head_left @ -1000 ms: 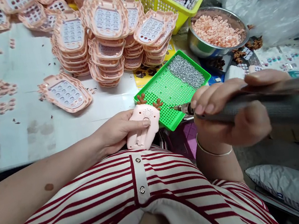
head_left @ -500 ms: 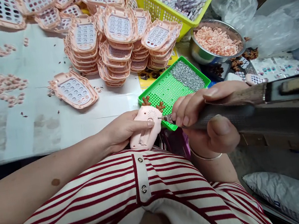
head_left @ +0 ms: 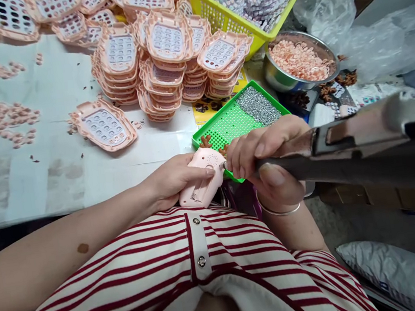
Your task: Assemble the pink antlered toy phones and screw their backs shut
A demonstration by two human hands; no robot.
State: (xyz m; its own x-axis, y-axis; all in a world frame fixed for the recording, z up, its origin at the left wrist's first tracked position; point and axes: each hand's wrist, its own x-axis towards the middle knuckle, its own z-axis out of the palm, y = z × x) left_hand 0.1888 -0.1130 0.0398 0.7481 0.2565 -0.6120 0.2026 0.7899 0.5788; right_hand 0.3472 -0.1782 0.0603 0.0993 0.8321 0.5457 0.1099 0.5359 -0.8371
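Note:
My left hand (head_left: 174, 179) is closed around a pink toy phone (head_left: 207, 176) with brown antlers at its top, its thumb lying across the back. Speaker holes and a recessed panel show on that back. In my right hand (head_left: 269, 157) is a power screwdriver (head_left: 344, 141), fingers wrapped round its dark body. The driver's tip meets the right edge of the toy's back; the screw under it, if any, is hidden. Beyond the toy lies a green perforated tray (head_left: 222, 125) with a heap of small silver screws (head_left: 259, 107) at its far end.
Stacks of pink phone shells (head_left: 164, 43) stand at the back. A yellow basket (head_left: 253, 41) holds many printed pieces. A metal bowl (head_left: 277, 76) holds small peach parts. One shell (head_left: 105, 126) and loose peach buttons (head_left: 5, 119) lie on the white table (head_left: 148, 176).
My right hand and the screwdriver have moved left, and the tip has pressed closer to the toy. My left hand keeps its hold nearly unmoved.

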